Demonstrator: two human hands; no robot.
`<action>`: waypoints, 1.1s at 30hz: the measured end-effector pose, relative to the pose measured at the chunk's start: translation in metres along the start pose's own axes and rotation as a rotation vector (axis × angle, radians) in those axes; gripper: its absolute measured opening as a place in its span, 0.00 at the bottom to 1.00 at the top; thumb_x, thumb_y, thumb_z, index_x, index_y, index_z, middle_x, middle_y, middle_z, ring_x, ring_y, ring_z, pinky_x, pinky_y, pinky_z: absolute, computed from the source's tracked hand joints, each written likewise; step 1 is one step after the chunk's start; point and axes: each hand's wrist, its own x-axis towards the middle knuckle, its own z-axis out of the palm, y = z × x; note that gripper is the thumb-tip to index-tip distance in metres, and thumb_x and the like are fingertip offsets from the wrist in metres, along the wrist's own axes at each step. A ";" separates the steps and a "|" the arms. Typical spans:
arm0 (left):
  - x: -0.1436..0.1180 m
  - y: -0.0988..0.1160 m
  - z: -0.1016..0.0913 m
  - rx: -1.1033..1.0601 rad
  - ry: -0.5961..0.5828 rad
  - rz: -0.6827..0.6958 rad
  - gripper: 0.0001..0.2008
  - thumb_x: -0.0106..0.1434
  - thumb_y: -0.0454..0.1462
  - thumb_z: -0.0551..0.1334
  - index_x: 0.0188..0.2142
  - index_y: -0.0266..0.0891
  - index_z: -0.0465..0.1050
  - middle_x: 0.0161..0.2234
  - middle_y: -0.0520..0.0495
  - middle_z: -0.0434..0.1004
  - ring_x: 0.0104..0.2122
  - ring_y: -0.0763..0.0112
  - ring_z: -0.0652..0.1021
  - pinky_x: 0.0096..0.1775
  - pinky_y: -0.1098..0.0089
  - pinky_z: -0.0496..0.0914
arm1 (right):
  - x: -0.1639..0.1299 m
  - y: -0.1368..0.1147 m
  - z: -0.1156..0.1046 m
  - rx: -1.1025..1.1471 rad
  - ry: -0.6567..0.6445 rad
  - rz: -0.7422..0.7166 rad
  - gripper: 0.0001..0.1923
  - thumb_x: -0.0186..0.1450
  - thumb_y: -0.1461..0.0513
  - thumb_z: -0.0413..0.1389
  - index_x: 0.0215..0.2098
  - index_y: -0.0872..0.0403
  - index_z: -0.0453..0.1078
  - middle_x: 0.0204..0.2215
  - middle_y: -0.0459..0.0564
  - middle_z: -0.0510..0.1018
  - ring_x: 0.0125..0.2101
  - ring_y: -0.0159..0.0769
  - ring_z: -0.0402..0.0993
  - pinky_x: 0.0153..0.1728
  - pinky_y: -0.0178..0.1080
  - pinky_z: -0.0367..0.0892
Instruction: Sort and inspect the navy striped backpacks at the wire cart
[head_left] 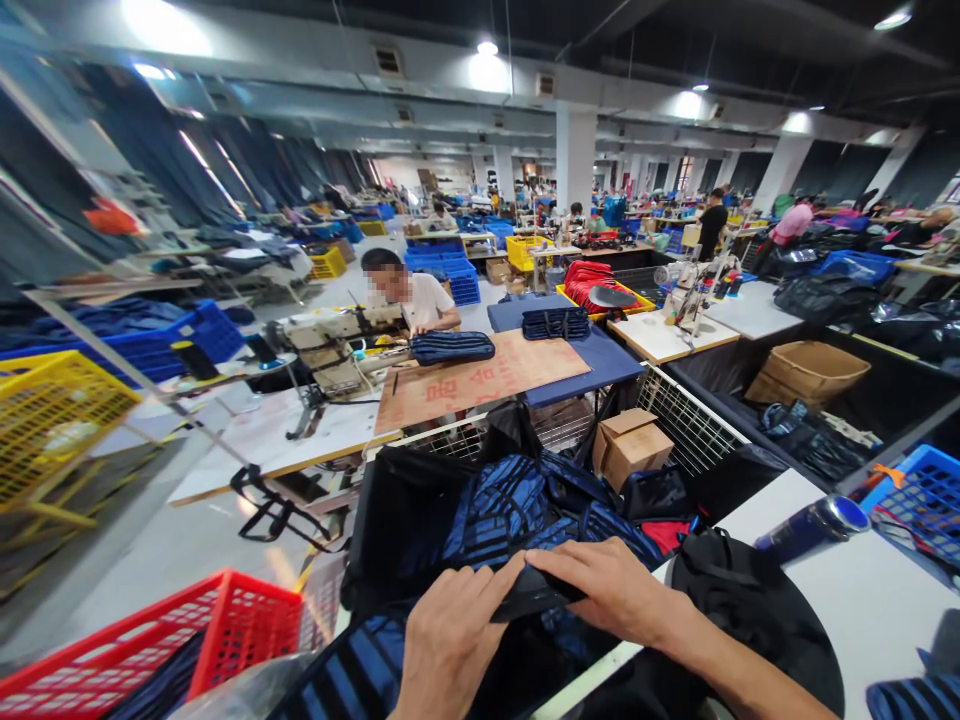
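My left hand and my right hand both grip a dark blue striped fabric piece at the bottom centre. They hold it over a bin lined in black and filled with several more blue striped bags. My right forearm lies across black fabric on the white table.
A red crate stands at lower left, a yellow crate on the far left. A blue flask and a blue basket sit on my table. Ahead, a person sews at a machine. Cardboard boxes and wire bins lie between.
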 end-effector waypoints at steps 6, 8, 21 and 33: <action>-0.030 -0.006 0.007 -0.240 -0.112 -0.285 0.12 0.79 0.43 0.62 0.54 0.47 0.84 0.39 0.50 0.88 0.35 0.64 0.84 0.41 0.65 0.75 | -0.005 0.015 0.013 -0.074 0.242 0.036 0.40 0.66 0.74 0.54 0.74 0.45 0.67 0.40 0.43 0.87 0.31 0.33 0.85 0.29 0.33 0.75; -0.044 -0.014 -0.003 -0.393 -0.258 -0.534 0.15 0.72 0.51 0.70 0.51 0.47 0.85 0.46 0.48 0.90 0.44 0.57 0.87 0.49 0.63 0.78 | -0.008 0.028 0.008 -0.013 0.345 0.099 0.39 0.68 0.75 0.51 0.75 0.46 0.67 0.46 0.46 0.89 0.39 0.34 0.88 0.38 0.33 0.80; -0.065 -0.040 -0.021 -0.413 -0.240 -0.779 0.09 0.73 0.38 0.60 0.46 0.43 0.80 0.40 0.48 0.83 0.40 0.62 0.82 0.43 0.66 0.75 | -0.009 0.049 -0.017 0.029 0.439 0.194 0.24 0.78 0.64 0.54 0.69 0.45 0.75 0.59 0.48 0.87 0.52 0.40 0.89 0.52 0.37 0.84; -0.063 -0.084 0.014 0.269 0.126 -0.711 0.22 0.73 0.27 0.53 0.59 0.39 0.80 0.39 0.42 0.82 0.43 0.59 0.82 0.44 0.65 0.74 | 0.009 0.024 0.001 0.242 0.400 0.436 0.15 0.75 0.55 0.58 0.57 0.48 0.76 0.47 0.50 0.87 0.41 0.41 0.86 0.42 0.39 0.79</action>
